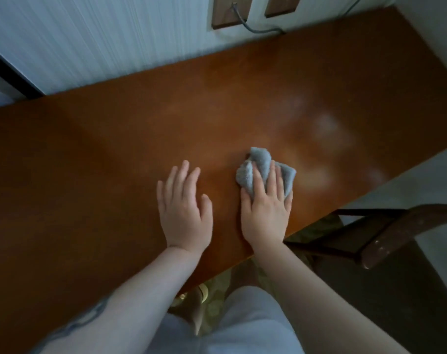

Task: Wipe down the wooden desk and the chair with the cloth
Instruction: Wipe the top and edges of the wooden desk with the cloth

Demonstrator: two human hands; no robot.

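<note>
A person's right hand (266,210) presses a crumpled grey cloth (262,167) flat-fingered onto the wooden tabletop (115,154) near its front edge; the left hand (183,208) rests open beside it. A dark chair (386,241) stands right.

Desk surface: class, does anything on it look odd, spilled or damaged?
Pale, cloudy patches mark the wooden desk just beyond and right of the cloth under the right hand; whether smears or glare is unclear. No spill or damage shows. The left hand rests flat.
</note>
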